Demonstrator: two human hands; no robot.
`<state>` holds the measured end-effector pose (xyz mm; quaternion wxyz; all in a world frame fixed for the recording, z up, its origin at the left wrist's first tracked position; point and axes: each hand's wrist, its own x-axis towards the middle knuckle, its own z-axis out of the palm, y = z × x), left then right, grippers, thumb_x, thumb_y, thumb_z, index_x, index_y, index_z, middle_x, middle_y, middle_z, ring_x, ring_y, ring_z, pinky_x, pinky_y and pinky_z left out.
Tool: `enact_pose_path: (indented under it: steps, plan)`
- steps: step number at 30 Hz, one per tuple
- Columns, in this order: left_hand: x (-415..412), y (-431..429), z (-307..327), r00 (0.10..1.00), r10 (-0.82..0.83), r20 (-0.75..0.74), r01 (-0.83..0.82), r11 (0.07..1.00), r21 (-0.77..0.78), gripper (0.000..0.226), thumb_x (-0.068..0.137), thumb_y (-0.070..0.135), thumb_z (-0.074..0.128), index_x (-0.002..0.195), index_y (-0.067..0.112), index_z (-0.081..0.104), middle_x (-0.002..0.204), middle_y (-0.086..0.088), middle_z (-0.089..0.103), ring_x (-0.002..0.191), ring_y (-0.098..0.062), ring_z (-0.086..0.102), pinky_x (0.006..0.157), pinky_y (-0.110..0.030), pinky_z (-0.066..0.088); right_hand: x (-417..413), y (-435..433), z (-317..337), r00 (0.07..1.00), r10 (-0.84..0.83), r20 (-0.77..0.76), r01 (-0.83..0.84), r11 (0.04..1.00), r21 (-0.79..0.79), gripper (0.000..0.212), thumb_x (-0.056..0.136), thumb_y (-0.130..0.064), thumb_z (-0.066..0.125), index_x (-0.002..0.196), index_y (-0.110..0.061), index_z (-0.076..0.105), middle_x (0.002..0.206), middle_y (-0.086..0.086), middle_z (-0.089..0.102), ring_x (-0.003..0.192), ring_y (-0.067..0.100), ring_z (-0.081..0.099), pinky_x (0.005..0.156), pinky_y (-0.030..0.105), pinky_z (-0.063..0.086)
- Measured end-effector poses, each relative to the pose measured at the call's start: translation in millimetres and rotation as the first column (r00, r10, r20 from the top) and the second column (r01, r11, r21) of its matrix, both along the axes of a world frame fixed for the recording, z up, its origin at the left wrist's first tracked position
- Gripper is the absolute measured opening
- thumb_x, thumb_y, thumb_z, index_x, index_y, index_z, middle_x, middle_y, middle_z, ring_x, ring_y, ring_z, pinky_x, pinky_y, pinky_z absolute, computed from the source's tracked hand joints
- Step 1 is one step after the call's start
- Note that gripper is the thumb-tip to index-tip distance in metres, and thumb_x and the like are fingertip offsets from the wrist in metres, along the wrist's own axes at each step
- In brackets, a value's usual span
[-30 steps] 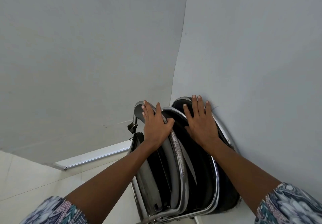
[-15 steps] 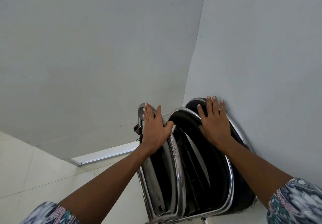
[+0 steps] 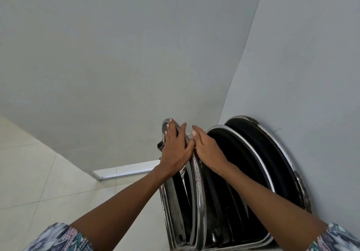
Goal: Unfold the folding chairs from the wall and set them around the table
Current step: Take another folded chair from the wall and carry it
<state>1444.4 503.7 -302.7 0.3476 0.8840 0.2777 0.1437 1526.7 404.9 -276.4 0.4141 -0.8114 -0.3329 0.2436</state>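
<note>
Both hands sit at the top of the folded stack, just below view centre toward 5 o'clock, and they almost touch each other.

Left hand [image 3: 175, 147]: palm down on the top bend of the outermost chrome tube. Fingers are straight and close together over the curve, nails showing, and the thumb is spread toward 3 o'clock. It rests on the tube, with no wrap seen.

Right hand [image 3: 209, 150]: back of hand up, one digit extended toward 12 o'clock beside the left thumb. The other fingers bend down out of sight into the gap behind the speckled tube, so it grips that rail.

Forearms are bare and nearly straight, reaching in from 7 o'clock and 4 o'clock. Patterned sleeves [image 3: 58, 237] show at the lower corners.

Folding chairs [image 3: 253, 153]: folded flat, standing on edge in the room corner at 5 o'clock and leaning against the right wall [image 3: 311, 75]. The rearmost black panel, with a chipped chrome rim, touches that wall.

Front chair [image 3: 197, 188]: the one under both hands, on the 9 o'clock side of the stack. Its top stands apart from the next chair, with a dark gap between them.

Left wall [image 3: 97, 55]: plain grey, filling 9 to 1 o'clock. Pale tiled floor [image 3: 39, 182] lies at 8 o'clock. A white strip [image 3: 124, 170] runs along the foot of the left wall, just to the 9 o'clock side of the left wrist.
</note>
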Motion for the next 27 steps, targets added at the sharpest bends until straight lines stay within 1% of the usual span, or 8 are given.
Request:
enact_pose_path:
  steps: [4,7,12,14,17,19,22,27]
  plan:
    - [-18,19,-9,0.993,-0.1,0.062,0.099,0.995,0.022,0.051,0.107,0.039,0.02,0.157,0.03,0.018,0.166,-0.003,-0.001,0.154,-0.02,-0.003,0.124,-0.05,0.01,-28,13,2,0.991,0.116,-0.065,-0.11,0.99,0.087,0.053,0.097,-0.067,0.027,0.146,-0.049,0.031,0.147,-0.019,0.046,0.135,0.0,0.042,0.108,0.028,0.035]
    - [-27,33,-11,0.979,-0.14,0.148,0.146,0.989,-0.029,0.052,0.106,0.042,0.019,0.157,0.029,0.021,0.166,0.004,0.009,0.153,-0.01,0.005,0.125,-0.048,0.009,-41,22,3,0.997,0.075,0.024,-0.076,0.997,0.032,0.065,0.094,-0.069,0.033,0.149,-0.034,0.029,0.152,-0.009,0.041,0.137,0.011,0.042,0.109,0.042,0.042]
    - [-40,32,-37,0.978,-0.071,0.194,0.081,0.996,-0.045,0.054,0.106,0.045,0.015,0.158,0.034,0.008,0.166,0.012,0.008,0.152,-0.003,0.003,0.125,-0.037,0.013,-45,18,-6,0.951,0.136,0.279,-0.075,0.973,-0.217,0.076,0.098,-0.061,0.034,0.157,-0.024,0.003,0.166,0.004,0.0,0.152,0.025,-0.001,0.122,0.049,0.016]
    - [-47,25,-57,0.978,0.089,0.186,-0.052,0.98,-0.194,0.054,0.107,0.042,0.018,0.158,0.029,0.007,0.166,0.008,0.012,0.152,-0.009,0.01,0.122,-0.034,0.021,-48,22,-8,0.911,0.166,0.378,-0.064,0.961,-0.268,0.075,0.1,-0.05,0.038,0.157,-0.02,0.0,0.165,0.008,-0.004,0.152,0.03,-0.007,0.123,0.051,0.011]
    - [-53,16,-98,0.919,0.389,-0.069,-0.368,0.776,-0.512,0.053,0.107,0.036,0.029,0.156,0.019,0.018,0.158,-0.009,0.035,0.142,-0.03,0.038,0.109,-0.03,0.031,-52,27,-7,0.862,0.193,0.468,-0.036,0.946,-0.323,0.075,0.1,-0.038,0.042,0.157,-0.016,-0.001,0.165,0.013,-0.003,0.151,0.036,-0.006,0.123,0.052,0.009]
    - [-58,8,-125,0.819,0.463,-0.338,-0.549,0.462,-0.697,0.048,0.104,0.036,0.033,0.144,0.01,0.042,0.139,-0.021,0.053,0.124,-0.039,0.053,0.108,-0.04,0.04,-57,29,-7,0.855,0.205,0.476,-0.039,0.941,-0.335,0.074,0.1,-0.032,0.043,0.157,-0.015,-0.002,0.165,0.013,-0.003,0.151,0.037,-0.006,0.123,0.052,0.008]
    - [-67,-4,-146,0.802,0.427,-0.418,-0.504,0.108,-0.857,0.048,0.102,0.042,0.035,0.111,0.006,0.066,0.103,-0.02,0.067,0.096,-0.037,0.065,0.088,-0.043,0.055,-67,35,-7,0.867,0.198,0.457,-0.049,0.947,-0.317,0.073,0.1,-0.022,0.045,0.156,-0.016,-0.001,0.165,0.01,0.001,0.151,0.037,-0.004,0.123,0.051,0.009]
    - [-70,-14,-158,0.836,0.473,-0.278,-0.345,0.058,-0.937,0.055,0.105,0.048,0.029,0.126,0.008,0.061,0.122,-0.024,0.064,0.116,-0.039,0.06,0.104,-0.056,0.046,-86,50,-8,0.897,0.161,0.411,-0.066,0.969,-0.237,0.082,0.094,0.0,0.05,0.157,-0.017,-0.001,0.165,0.006,0.001,0.152,0.03,-0.005,0.124,0.043,0.006]
